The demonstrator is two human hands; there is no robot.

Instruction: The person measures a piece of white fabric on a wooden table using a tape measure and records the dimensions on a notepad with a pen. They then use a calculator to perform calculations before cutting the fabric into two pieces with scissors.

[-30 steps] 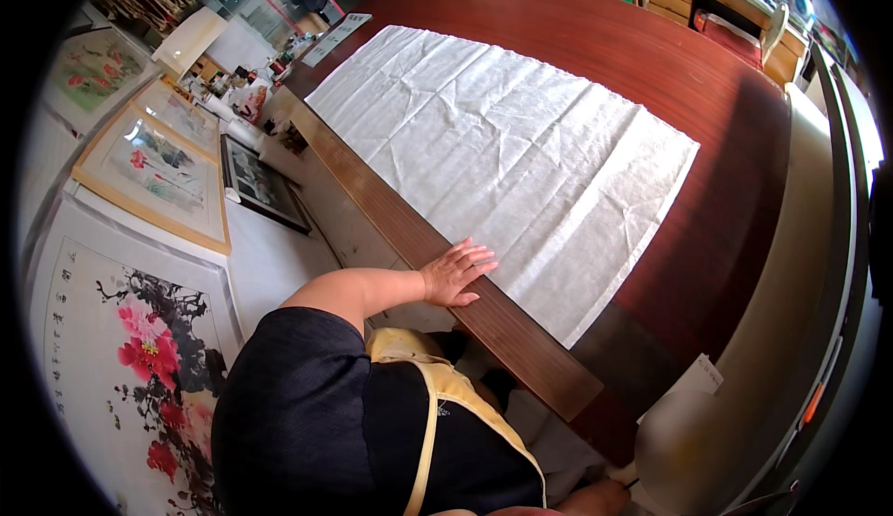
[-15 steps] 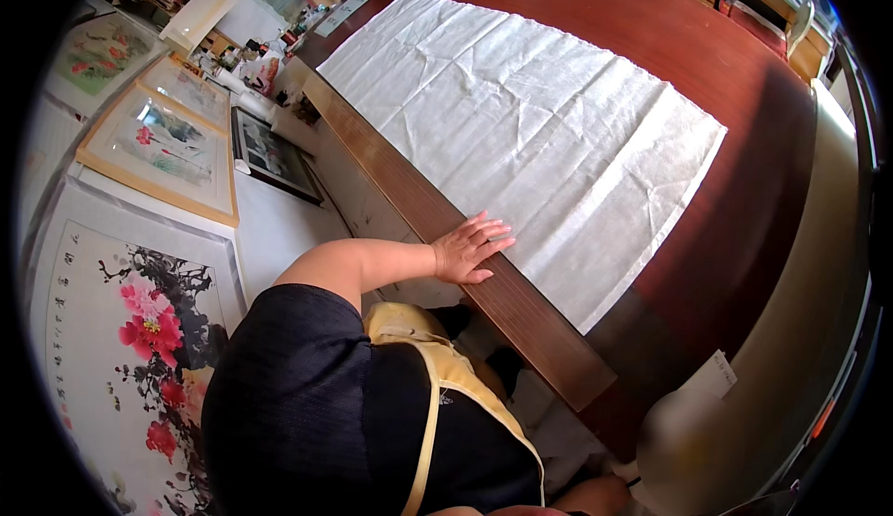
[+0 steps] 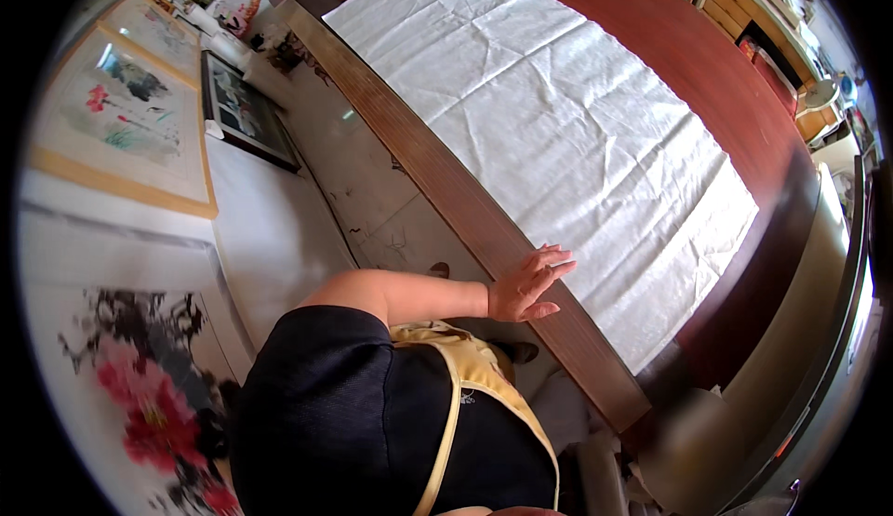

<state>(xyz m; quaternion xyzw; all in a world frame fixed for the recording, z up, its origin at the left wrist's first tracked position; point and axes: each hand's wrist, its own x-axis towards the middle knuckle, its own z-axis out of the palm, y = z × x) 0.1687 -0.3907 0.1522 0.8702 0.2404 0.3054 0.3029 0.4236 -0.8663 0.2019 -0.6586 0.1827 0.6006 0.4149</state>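
Observation:
My left hand [image 3: 535, 285] is over the long brown wooden board [image 3: 484, 214], its fingers spread and its fingertips reaching toward the white sheet [image 3: 558, 134]. It holds nothing. Whether the palm presses on the board or hovers just above it, I cannot tell. The board runs along the near edge of the dark red table [image 3: 614, 4], beside the sheet's long side. Creases and fold lines cross the sheet, which lies spread out flat. My right hand is out of view.
Framed flower paintings [image 3: 121, 111] and a large peony painting [image 3: 149, 404] stand to the left. A dark-framed picture [image 3: 244, 111] is behind them. Bottles and small items crowd the far left. Wooden drawers [image 3: 730, 4] stand at the far right, and a pale curved panel [image 3: 781, 330] borders the right.
The whole view has shifted, so the table and sheet look nearer. My left hand stays by the board, its fingers now looking more raised.

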